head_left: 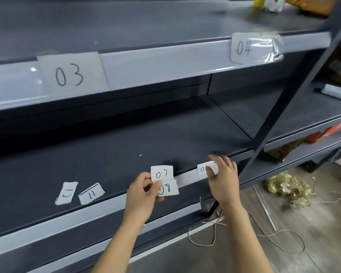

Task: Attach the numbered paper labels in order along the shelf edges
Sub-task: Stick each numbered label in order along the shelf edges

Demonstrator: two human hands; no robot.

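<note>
Done: label 03 (69,74), label 04 (244,48) on upper shelf edge (156,66). Right hand (222,174) pinches half-hidden label (202,168) at lower shelf edge (187,178); left hand (144,194) pinches label 07 (161,173), label 08 (168,189). Unattached on the shelf: label 11 (92,193), label 12 (67,193).

Clutter on a brown wood-plank floor (323,223)
Tangled golden straw-like heap (287,188) near loose thin pale cord (215,223); flat red boxes (323,133) higher, right.

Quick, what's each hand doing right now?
Left hand: pinches the 07 label and 08 label together.
Right hand: pinches a partly covered label at the shelf edge.
</note>
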